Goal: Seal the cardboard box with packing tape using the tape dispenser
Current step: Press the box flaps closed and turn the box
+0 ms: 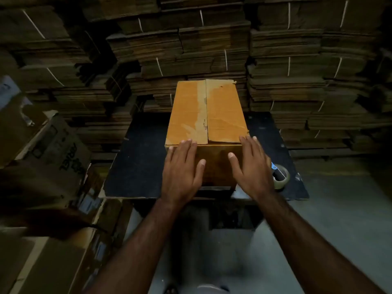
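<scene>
A brown cardboard box (pixel 220 111) stands on a dark tabletop (pixel 137 166), its two top flaps folded down and meeting along a centre seam. My left hand (pixel 182 168) lies flat with straight fingers against the box's near left corner. My right hand (pixel 251 166) is spread with straight fingers at the near right corner, and I cannot tell whether it touches. A roll of clear packing tape (pixel 281 177) with a blue-handled tool stuck through its core rests on the table just right of my right hand.
Bundled stacks of flattened cardboard (pixel 191 45) fill the wall behind the table. Printed cartons (pixel 55 149) are piled at the left. Grey floor (pixel 339 230) shows below and to the right of the table.
</scene>
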### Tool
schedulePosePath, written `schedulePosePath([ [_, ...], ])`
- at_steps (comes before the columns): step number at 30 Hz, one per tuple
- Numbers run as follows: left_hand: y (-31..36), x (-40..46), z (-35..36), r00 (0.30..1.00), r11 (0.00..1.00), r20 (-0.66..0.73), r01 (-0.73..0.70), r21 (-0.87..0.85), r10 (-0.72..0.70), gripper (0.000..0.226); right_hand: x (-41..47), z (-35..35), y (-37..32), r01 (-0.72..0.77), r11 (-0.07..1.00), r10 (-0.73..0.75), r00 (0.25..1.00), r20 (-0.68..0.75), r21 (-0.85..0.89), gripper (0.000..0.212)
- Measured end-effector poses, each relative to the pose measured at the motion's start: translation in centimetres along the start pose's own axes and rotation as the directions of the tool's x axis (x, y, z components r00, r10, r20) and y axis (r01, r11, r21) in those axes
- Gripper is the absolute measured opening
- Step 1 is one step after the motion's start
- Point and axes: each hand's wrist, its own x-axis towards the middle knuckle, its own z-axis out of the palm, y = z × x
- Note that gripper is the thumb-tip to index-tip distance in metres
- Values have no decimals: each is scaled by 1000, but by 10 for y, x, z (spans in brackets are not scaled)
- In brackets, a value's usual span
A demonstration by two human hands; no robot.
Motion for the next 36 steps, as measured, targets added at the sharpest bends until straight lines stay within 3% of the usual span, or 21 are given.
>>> schedulePosePath([
  [8,-15,47,16,1000,1000,-6,3,20,-3,61,64,9,13,-17,999,17,1000,19,-33,71],
  [13,-33,116,13,1000,999,-12,-3,42,4,65,124,18,12,-37,998,43,991,128,-48,89],
  [21,-72,209,32,972,968,190,91,235,-137,68,208,43,9,-197,980,200,941,274,-39,97],
  [28,-109,233,58,930,982,319,163,91,-184,68,238,66,13,-216,967,248,923,293,-136,92],
  [36,-124,269,77,934,982,313,134,137,-171,71,273,86,16,-247,943,307,906,292,-224,98],
])
